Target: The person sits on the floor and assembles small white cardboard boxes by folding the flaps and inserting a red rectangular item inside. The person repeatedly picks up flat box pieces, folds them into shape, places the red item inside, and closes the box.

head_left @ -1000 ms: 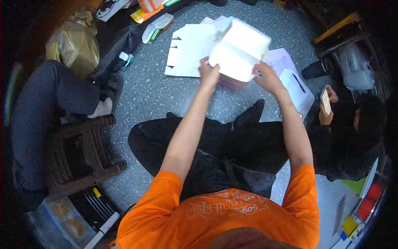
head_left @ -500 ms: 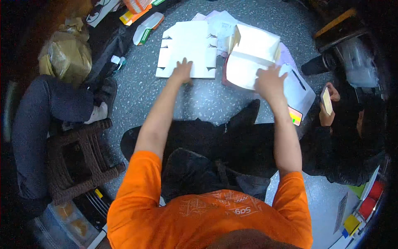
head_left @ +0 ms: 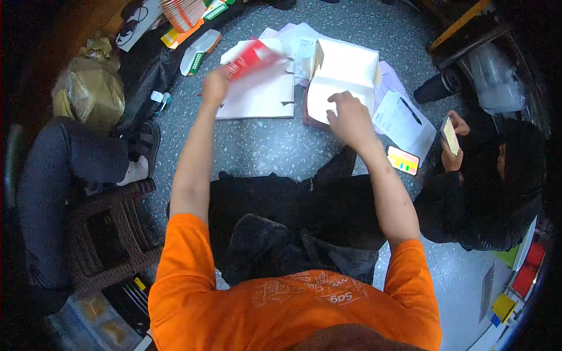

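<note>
The speckled blue-grey floor [head_left: 272, 146] carried flat white cardboard [head_left: 257, 105] left of centre, with an open white-lined box [head_left: 345, 61] to its right. Papers [head_left: 393, 121] spread right of the box, a lit phone [head_left: 403, 160] just nearer. A brown stool [head_left: 126, 219] stood near left.

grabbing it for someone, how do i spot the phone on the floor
On the speckled floor, find the white paper with a black pen, right of the person's right hand. Just below that paper in view lies the phone. Its orange-yellow screen sets it apart from the other phone, held in a co-worker's hands.
</note>
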Available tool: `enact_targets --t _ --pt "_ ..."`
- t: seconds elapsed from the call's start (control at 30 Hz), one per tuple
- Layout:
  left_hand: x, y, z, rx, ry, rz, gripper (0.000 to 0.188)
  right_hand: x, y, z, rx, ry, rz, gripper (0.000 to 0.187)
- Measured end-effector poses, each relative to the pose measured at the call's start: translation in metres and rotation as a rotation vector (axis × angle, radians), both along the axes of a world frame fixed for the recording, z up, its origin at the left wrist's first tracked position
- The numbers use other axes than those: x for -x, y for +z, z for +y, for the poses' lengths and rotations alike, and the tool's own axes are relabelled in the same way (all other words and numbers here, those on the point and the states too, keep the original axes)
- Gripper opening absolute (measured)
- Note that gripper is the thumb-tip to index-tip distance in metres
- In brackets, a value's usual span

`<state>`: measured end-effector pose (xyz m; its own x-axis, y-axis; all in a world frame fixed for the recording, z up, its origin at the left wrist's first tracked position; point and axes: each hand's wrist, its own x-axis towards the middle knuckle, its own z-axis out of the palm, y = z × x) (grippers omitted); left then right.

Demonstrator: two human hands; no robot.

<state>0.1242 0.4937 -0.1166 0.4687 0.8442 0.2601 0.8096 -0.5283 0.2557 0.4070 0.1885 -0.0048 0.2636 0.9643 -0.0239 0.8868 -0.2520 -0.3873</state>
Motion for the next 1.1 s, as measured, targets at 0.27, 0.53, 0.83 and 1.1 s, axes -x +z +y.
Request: enact_targets --t 0.27,0.53,0.83,1.1 --pt "0.043 0.153 -0.207 0.410 -0.362 -0.119 0.030 0.107 -0.003 -0.021 0.153 0.095 1.534 0.066" --pt "0.027 0.128 -0.266 1.246 0.001 -0.922 0.055 0.116 -0.029 -0.032 -0.182 0.383 0.805 0.053" --pt "0.008 0.064 -0.245 1.426 0.066 -1.688 0.032 0.099 -0.010 -0.017 -0.097 -0.220 1.288 0.041" --pt "0.010 0.057 -0.244 1.399 0.180 -1.710 0.026 0.088 0.002 -0.010 -0.458 0.493 0.404 0.028"
